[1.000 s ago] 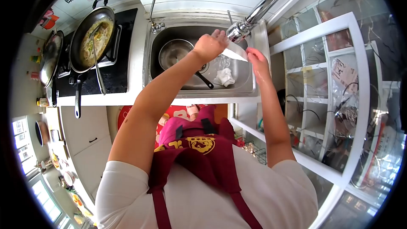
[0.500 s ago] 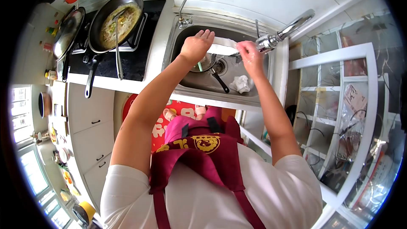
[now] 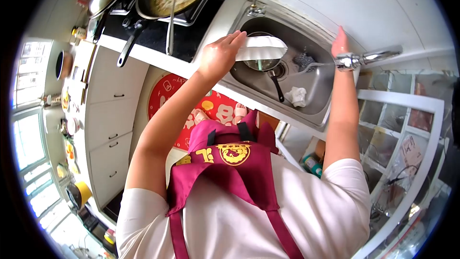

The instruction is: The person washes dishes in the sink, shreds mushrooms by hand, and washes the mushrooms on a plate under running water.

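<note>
The steel sink (image 3: 316, 86) fills two o'clock of the view, beside the desk (image 3: 229, 0) with the stove; the wok (image 3: 145, 1) sits at eleven o'clock, its food and spatula (image 3: 170, 31) inside. At the basin's ten o'clock lies a black-handled pan (image 3: 277, 87), handle pointing to five. Above it the left hand (image 3: 218, 58) has its grip closed on the near edge of a white fluted dish (image 3: 262, 48), tilted over the basin, presumably so drips land inside. The right hand (image 3: 340, 48), fingers straight and seemingly holding nothing, is beside the chrome faucet (image 3: 352, 61); whether it touches the faucet I cannot tell. Water runs toward nine o'clock; a white cloth (image 3: 296, 97) lies at the basin's five, steel wool (image 3: 303, 60) at its one
</note>
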The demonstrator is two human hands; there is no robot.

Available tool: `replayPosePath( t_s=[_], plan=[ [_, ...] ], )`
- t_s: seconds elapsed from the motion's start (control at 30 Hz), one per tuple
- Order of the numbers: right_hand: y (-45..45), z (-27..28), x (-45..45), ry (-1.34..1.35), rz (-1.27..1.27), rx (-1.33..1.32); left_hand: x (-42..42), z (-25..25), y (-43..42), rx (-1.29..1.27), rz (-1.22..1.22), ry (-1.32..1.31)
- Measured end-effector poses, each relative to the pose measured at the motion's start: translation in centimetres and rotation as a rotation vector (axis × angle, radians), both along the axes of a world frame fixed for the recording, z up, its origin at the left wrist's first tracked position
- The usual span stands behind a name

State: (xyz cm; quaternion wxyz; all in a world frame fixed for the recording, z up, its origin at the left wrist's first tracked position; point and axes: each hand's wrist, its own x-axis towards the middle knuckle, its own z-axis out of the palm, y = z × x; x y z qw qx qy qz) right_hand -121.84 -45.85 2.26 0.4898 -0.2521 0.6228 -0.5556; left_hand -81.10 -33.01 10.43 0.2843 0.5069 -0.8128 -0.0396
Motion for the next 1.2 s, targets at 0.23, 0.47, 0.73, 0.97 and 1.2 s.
replayPosePath(
  t_s=[0.23,0.47,0.73,0.97,1.2],
  plan=[
    [7.8,-0.6,3.4,-0.248,0.328,-0.068,14.0,2.3,8.8,0.046,0.119,-0.047],
    [16.4,-2.3,17.9,0.283,0.717,0.298,30.0,1.3,21.7,0.263,0.570,-0.100],
    [27.5,0.2,60.8,0.101,1.576,0.174,50.2,-2.7,35.4,0.343,1.206,1.012],
    [33.5,5.5,84.8,-0.331,1.778,0.479,61.3,-3.7,38.4,0.138,1.140,1.530],
    [30.0,4.3,95.8,-0.427,1.526,0.470,71.4,-2.8,34.7,0.234,1.019,1.279]
  ],
)
